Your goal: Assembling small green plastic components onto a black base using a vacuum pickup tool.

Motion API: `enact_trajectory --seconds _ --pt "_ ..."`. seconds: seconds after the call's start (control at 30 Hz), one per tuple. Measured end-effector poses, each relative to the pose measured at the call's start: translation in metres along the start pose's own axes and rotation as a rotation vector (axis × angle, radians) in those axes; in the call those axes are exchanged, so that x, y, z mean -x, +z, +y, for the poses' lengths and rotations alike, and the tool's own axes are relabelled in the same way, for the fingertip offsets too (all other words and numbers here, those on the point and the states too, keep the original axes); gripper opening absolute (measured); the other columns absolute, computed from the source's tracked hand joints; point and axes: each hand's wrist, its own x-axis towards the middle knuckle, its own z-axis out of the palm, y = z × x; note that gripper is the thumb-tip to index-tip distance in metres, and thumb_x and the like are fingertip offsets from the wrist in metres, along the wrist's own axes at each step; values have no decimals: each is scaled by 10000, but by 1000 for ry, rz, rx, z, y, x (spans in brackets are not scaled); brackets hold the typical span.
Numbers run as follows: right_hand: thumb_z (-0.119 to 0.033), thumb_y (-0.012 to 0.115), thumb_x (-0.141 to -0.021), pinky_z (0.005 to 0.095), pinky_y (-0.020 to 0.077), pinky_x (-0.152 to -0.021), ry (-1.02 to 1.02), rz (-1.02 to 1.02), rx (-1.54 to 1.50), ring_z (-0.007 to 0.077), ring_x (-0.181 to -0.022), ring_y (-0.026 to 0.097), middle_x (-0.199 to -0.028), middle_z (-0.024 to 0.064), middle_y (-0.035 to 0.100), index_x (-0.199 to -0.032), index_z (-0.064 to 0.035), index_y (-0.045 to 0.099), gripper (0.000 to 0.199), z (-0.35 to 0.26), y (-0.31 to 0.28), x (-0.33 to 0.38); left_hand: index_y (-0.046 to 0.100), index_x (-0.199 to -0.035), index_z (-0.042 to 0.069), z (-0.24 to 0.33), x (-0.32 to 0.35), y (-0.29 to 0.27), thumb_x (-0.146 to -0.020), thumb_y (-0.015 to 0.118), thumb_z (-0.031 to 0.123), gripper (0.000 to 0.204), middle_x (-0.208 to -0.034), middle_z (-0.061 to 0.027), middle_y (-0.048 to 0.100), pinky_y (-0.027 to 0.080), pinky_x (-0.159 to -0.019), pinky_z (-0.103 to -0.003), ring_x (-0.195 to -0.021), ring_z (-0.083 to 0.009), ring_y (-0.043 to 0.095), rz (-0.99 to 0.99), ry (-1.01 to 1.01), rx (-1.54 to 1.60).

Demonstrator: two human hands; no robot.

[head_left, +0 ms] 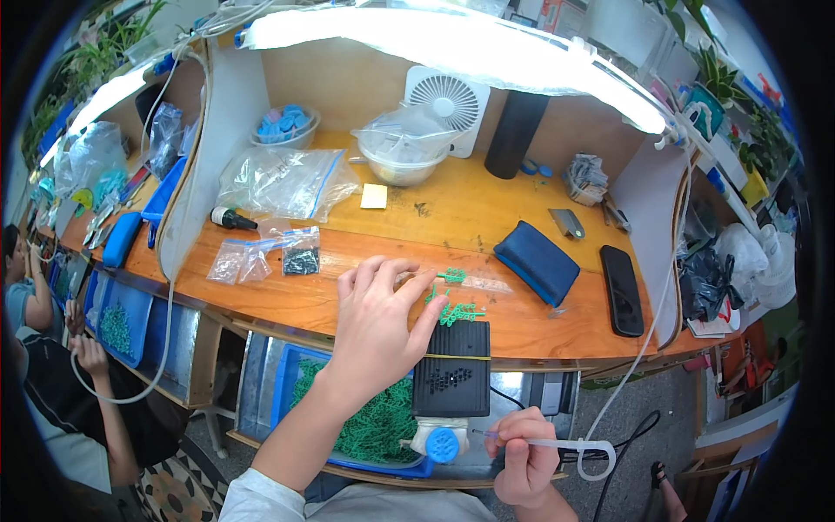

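Note:
My left hand (383, 313) reaches over the wooden bench with its thumb and forefinger apart. Its fingertips are at a small cluster of green plastic pieces (452, 275), and more green pieces (459, 313) lie just beside the thumb. Below them a black ribbed block (452, 348) with a yellow band around it carries several tiny black parts (450, 379). My right hand (526, 452) is closed around a thin pen-like tool (489, 433) with a white hose at its rear; the tip points left, toward a round blue dotted pad (442, 445) on a whitish wrapped base.
A blue tray (283, 391) of green pieces sits in the open drawer under my left forearm. On the bench lie a blue pouch (537, 264), a phone (620, 291), plastic bags (283, 183) and a dark bottle (233, 218). Another person's hand (90, 355) is at the left.

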Motion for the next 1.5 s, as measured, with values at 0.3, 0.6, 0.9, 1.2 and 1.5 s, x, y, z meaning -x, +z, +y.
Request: enact_trajectory --seconds 0.3,0.6,0.9,1.2,1.5 --pt "-195 469 -1070 259 450 -569 -11 -13 30 143 -661 514 -912 136 507 -1031 18 499 219 -1 -7 -2 736 -1068 107 -2 -2 4 -871 738 268 254 -1118 -112 639 351 -982 -433 -1127 -283 534 28 -21 44" --pt "-213 473 -1069 253 441 -571 -49 -59 69 135 -663 511 -897 142 526 -1032 14 508 233 0 -4 -5 783 -913 127 -7 2 -11 -835 775 215 118 -953 -13 717 355 -911 -384 -943 -211 593 76 -126 243" --pt "-226 479 -1069 260 445 -586 -1 -33 19 140 -667 518 -884 133 530 -1034 7 508 237 -3 1 -9 786 -865 134 5 31 -32 -744 844 129 134 -937 3 722 411 -825 -342 -936 -206 598 289 42 211" --pt "-216 474 -1071 256 443 -599 -6 -43 -29 141 -679 524 -883 126 527 -1035 10 508 232 -2 4 -9 783 -919 59 -16 33 -24 -796 811 72 128 -882 -64 731 458 -799 -325 -838 -207 617 283 -225 315" --pt "-218 470 -1072 254 446 -604 2 -28 -5 134 -681 522 -896 135 540 -1040 11 508 234 -1 2 -8 736 -1094 11 -27 28 -12 -851 779 28 247 -898 -102 714 520 -689 -245 -815 -144 689 392 -273 411"
